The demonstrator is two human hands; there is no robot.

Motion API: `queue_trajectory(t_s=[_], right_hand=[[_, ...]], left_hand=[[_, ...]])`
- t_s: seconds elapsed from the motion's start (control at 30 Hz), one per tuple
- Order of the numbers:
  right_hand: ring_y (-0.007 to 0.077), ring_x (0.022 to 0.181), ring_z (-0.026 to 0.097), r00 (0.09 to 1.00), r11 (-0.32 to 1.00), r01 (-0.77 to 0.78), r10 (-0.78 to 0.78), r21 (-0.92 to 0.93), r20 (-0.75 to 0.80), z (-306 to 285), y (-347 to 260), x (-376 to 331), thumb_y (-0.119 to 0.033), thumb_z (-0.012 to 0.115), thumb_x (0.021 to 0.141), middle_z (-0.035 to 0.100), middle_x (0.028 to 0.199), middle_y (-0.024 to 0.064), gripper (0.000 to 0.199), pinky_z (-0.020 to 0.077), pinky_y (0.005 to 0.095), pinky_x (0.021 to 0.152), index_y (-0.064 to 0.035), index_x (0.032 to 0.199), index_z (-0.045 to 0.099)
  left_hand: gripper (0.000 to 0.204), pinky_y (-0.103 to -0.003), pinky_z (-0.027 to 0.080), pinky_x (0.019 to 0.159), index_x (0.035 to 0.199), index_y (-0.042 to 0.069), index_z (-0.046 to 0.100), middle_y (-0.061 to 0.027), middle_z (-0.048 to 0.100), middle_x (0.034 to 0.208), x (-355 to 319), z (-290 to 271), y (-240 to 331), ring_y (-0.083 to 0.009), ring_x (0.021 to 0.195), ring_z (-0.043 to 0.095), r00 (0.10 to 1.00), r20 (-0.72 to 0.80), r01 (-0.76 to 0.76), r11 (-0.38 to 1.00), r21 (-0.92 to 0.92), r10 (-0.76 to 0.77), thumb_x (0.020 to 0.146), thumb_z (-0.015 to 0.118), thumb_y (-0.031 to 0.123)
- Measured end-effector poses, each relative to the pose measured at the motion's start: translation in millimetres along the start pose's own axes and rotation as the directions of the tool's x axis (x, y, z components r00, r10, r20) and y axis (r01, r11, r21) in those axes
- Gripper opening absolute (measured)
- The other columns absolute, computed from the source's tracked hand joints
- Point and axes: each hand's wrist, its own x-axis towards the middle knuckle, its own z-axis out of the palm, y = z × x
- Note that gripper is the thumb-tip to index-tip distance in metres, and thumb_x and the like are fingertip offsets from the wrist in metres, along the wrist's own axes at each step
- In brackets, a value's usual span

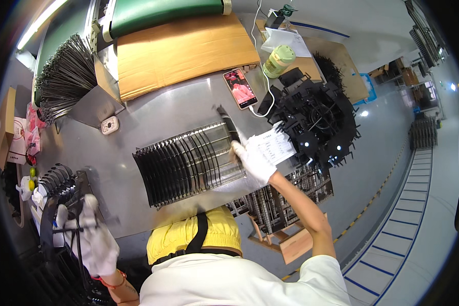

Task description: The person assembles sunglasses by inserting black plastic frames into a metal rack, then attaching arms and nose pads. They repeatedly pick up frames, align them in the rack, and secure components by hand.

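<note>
A metal rack lies across the steel table, its left part filled with a row of black curved strips standing side by side. At its right end my right hand, in a white glove, is closed on another black curved strip, blurred at its upper end. My left hand, also gloved and smeared by motion, is low at the left among black curved parts and thin black bars. Whether its fingers hold one of them cannot be made out.
Black plastic parts are heaped at the right, beside a printed sheet. A phone on a white cable, a green bottle and cardboard lie farther back. Thin black rods fill a metal bin at the back left.
</note>
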Motion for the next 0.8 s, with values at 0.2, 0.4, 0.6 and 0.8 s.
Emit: queue_trajectory(t_s=[0.2, 0.4, 0.6, 0.8], right_hand=[[0.0443, 0.078, 0.068, 0.952, 0.709, 0.291, -0.151, -0.643, 0.265, 44, 14, -11, -0.006, 0.046, 0.090, 0.042, 0.131, 0.0467, 0.030, 0.0586, 0.0466, 0.071, 0.0128, 0.114, 0.046], [0.0426, 0.073, 0.069, 0.967, 0.678, 0.253, -0.163, -0.690, 0.195, 48, 9, -15, -0.009, 0.045, 0.092, 0.042, 0.134, 0.0454, 0.030, 0.0584, 0.0475, 0.064, 0.0136, 0.111, 0.048], [0.0383, 0.075, 0.069, 0.990, 0.860, 0.084, -0.015, -0.503, 0.140, 59, 9, -8, -0.033, 0.039, 0.101, 0.065, 0.108, 0.0321, 0.047, 0.0561, 0.0512, 0.069, 0.0080, 0.122, 0.050], [0.0355, 0.089, 0.068, 0.970, 0.958, 0.230, -0.241, -0.172, -0.042, 21, -92, -24, -0.047, 0.064, 0.090, 0.066, 0.100, 0.0261, 0.073, 0.0553, 0.0421, 0.079, 0.0048, 0.138, 0.046]], left_hand=[[0.063, -0.029, 0.049, 0.039, 0.148, -0.002, 0.027, -0.0282, 0.052, 0.100, 39, 5, -2, -0.0220, 0.046, 0.054, 0.990, 0.124, -0.060, 0.996, -0.073, 0.069, 0.103, 0.039, 0.040], [0.066, -0.040, 0.057, 0.080, 0.153, 0.004, 0.024, -0.0343, 0.043, 0.136, 42, -16, 17, -0.0405, 0.107, 0.059, 0.908, 0.233, -0.410, 0.848, 0.336, 0.347, 0.102, 0.039, 0.043], [0.050, -0.044, 0.051, 0.088, 0.131, 0.005, 0.037, -0.0256, 0.051, 0.124, 72, 11, 0, -0.0369, 0.106, 0.058, 0.725, 0.424, -0.688, 0.606, 0.399, 0.544, 0.095, 0.051, 0.036], [0.038, -0.043, 0.053, 0.077, 0.105, 0.007, 0.044, -0.0202, 0.056, 0.105, 107, 0, -51, -0.0350, 0.090, 0.061, 0.384, 0.455, -0.686, -0.082, 0.723, 0.803, 0.083, 0.069, 0.025]])
